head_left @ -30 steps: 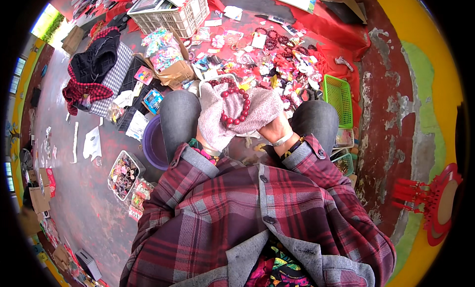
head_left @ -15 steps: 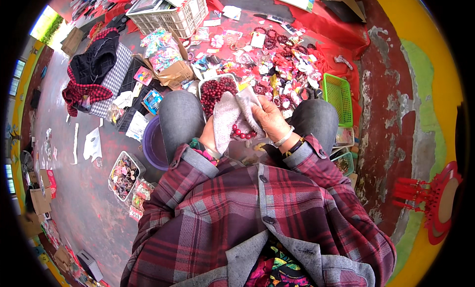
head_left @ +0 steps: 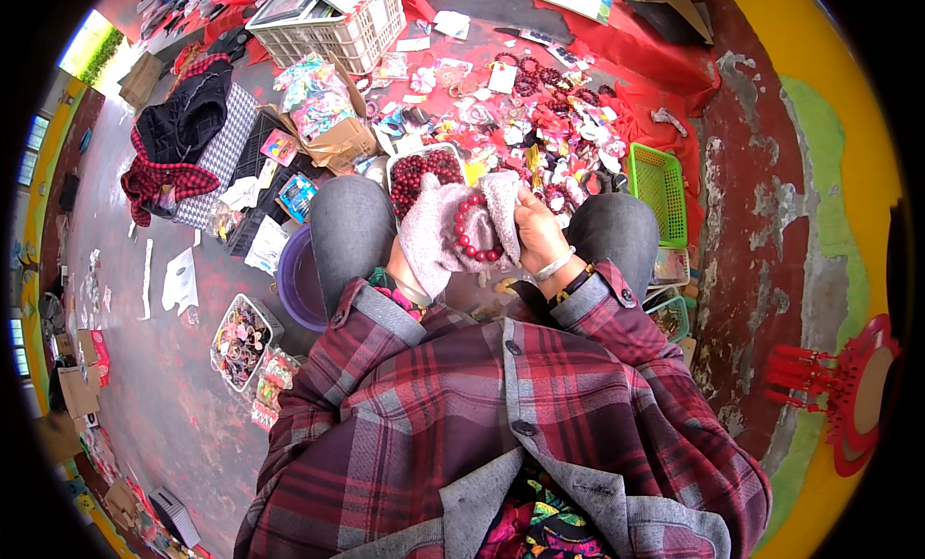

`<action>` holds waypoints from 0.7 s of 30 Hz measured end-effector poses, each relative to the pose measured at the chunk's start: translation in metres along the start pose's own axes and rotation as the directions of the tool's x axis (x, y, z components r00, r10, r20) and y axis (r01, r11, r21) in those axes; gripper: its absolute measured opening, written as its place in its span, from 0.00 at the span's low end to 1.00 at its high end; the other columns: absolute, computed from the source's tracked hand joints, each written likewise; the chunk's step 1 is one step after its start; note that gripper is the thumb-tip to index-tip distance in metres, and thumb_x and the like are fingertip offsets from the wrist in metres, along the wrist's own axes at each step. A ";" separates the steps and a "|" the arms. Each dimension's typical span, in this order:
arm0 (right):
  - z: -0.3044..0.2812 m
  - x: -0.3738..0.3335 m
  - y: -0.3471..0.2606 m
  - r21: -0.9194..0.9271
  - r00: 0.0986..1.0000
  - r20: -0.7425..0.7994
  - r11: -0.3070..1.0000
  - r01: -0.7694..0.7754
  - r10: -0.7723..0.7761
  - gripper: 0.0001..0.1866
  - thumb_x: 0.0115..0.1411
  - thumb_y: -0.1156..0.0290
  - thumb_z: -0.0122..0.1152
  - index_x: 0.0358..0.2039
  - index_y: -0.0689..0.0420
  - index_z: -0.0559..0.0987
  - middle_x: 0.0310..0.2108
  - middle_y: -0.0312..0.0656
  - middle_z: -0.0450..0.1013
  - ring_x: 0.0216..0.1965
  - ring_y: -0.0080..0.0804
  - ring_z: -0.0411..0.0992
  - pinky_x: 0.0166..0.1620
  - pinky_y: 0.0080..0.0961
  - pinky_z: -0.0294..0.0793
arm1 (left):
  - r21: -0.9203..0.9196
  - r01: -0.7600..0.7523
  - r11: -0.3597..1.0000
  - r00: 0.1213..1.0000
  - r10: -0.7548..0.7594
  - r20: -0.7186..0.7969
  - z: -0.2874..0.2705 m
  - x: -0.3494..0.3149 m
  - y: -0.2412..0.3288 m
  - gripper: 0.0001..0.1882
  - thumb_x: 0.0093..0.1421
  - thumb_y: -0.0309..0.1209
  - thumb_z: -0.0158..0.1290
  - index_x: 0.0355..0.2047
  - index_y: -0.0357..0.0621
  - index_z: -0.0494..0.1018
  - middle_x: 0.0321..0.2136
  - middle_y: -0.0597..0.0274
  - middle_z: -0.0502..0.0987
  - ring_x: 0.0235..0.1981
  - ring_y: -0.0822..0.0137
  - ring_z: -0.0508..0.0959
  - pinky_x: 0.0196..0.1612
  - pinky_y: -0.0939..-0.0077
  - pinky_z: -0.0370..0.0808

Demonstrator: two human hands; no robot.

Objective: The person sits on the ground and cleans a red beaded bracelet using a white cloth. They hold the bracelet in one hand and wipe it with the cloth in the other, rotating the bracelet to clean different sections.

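Note:
A pale pinkish-grey cloth (head_left: 431,233) is spread between my hands, above the gap between my knees. On it lies a dark red bead bracelet (head_left: 464,238), its loop lying round and facing up. My left hand (head_left: 397,269) is under the cloth; only its edge by the wrist shows, and the fingers are hidden. The right hand (head_left: 542,234) pinches the folded right edge of the cloth, closed on it beside the bracelet. Just beyond my hands stands a white basket (head_left: 390,164) heaped with similar dark red beads.
Jumbled small goods and packets (head_left: 578,135) cover the red cloth ahead. A green basket (head_left: 659,195) stands by my right knee. At my left are a purple basin (head_left: 301,278), a tray of small accessories (head_left: 243,342) and an opened carton (head_left: 342,146).
The cloth has been opened out, and more of the bracelet now shows on it as a full loop. My right hand has shifted slightly right with the cloth's edge.

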State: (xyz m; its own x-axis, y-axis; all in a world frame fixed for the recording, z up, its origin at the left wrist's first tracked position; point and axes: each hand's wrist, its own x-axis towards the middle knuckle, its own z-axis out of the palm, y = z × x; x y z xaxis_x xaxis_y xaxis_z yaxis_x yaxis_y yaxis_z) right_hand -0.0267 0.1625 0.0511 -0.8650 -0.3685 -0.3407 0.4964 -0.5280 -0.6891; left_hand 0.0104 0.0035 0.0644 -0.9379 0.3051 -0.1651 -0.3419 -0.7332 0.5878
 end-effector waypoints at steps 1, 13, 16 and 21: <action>-0.002 0.001 0.000 0.024 1.000 0.000 1.000 -0.012 0.012 0.17 0.61 0.82 0.42 0.50 0.60 0.69 0.42 0.42 0.73 0.40 0.30 0.74 0.43 0.26 0.75 | -0.006 -0.006 1.000 1.000 0.006 0.017 0.002 0.003 0.000 0.23 0.67 0.45 0.35 0.49 0.40 0.67 0.41 0.57 0.75 0.42 0.66 0.76 0.46 0.69 0.74; -0.008 0.002 0.006 -0.008 0.992 0.118 0.999 -0.042 0.043 0.20 0.58 0.79 0.52 0.52 0.59 0.68 0.45 0.38 0.71 0.45 0.29 0.72 0.46 0.26 0.73 | -0.204 0.009 0.979 0.988 -0.040 -0.146 -0.012 -0.002 -0.011 0.21 0.66 0.45 0.41 0.49 0.42 0.66 0.39 0.58 0.74 0.37 0.65 0.77 0.39 0.69 0.76; -0.006 -0.003 0.007 0.033 0.965 0.220 0.988 -0.151 0.140 0.20 0.59 0.67 0.57 0.51 0.57 0.69 0.45 0.35 0.71 0.45 0.26 0.71 0.46 0.25 0.72 | -0.126 -0.095 0.987 0.990 0.080 -0.118 -0.034 0.001 -0.016 0.20 0.66 0.44 0.40 0.48 0.41 0.66 0.38 0.58 0.74 0.37 0.65 0.77 0.39 0.69 0.76; 0.002 -0.007 0.022 -0.017 0.939 0.319 0.992 -0.126 0.125 0.20 0.60 0.60 0.57 0.49 0.56 0.72 0.43 0.33 0.72 0.43 0.22 0.70 0.46 0.23 0.71 | -0.211 -0.104 0.972 0.994 0.106 -0.005 -0.031 -0.002 -0.014 0.20 0.68 0.39 0.34 0.51 0.37 0.64 0.44 0.53 0.73 0.44 0.60 0.75 0.47 0.66 0.73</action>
State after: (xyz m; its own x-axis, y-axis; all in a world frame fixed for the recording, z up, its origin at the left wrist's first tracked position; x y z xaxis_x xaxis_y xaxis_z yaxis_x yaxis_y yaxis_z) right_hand -0.0100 0.1523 0.0396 -0.7271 -0.6561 -0.2019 0.6001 -0.4646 -0.6511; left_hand 0.0151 -0.0054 0.0321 -0.9691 0.2228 -0.1061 -0.2468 -0.8726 0.4215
